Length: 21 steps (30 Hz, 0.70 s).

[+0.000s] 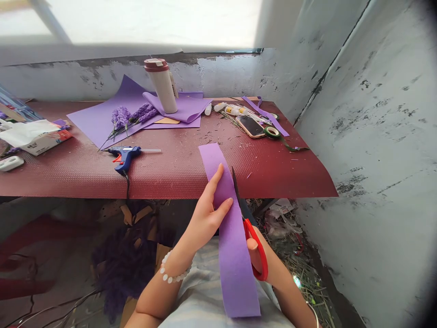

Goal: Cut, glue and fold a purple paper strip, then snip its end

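Note:
My left hand grips a long purple felt strip near its upper part, thumb and index finger lying on its face. The strip runs from above the table edge down over my lap. Along its right edge, my right hand holds red-handled scissors, thumb through a loop. The dark blades point up and away from me, against the strip's edge; how far apart they are is hard to see. Most of my right hand's fingers are hidden behind the strip and handles.
On the dark red table lie a blue glue gun, lavender flowers, purple sheets, a lidded cup, a phone, green tape and a tissue pack. A wall stands close on the right.

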Tool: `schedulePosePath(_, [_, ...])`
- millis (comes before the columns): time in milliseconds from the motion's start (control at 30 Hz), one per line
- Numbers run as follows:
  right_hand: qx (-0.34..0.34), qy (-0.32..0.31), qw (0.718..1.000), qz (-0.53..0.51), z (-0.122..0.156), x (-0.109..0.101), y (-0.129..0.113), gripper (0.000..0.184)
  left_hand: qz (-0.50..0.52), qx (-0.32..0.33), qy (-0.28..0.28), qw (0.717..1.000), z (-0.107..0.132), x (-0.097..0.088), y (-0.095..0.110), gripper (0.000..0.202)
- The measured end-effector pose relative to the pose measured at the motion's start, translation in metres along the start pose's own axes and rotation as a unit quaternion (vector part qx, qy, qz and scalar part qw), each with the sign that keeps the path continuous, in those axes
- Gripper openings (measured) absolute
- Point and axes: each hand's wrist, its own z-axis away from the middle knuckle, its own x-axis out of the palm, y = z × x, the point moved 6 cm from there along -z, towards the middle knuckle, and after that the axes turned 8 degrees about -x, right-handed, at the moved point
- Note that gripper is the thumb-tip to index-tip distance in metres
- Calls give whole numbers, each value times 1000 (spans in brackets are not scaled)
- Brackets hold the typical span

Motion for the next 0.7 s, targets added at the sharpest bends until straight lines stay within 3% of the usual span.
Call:
schedulePosePath(233, [37, 5, 998, -56, 2, 3, 19, 70, 0, -1, -9, 1000, -1, -1, -2, 73])
schedulePosePath(467, [43, 37, 998, -19, 4, -2, 13, 58, 11, -8, -24, 1000, -1, -1, -3, 73])
schedulePosePath(700, [41, 72, 996, -23, 3, -4, 15, 75, 18, 1, -24, 1000, -1, -2, -3, 73])
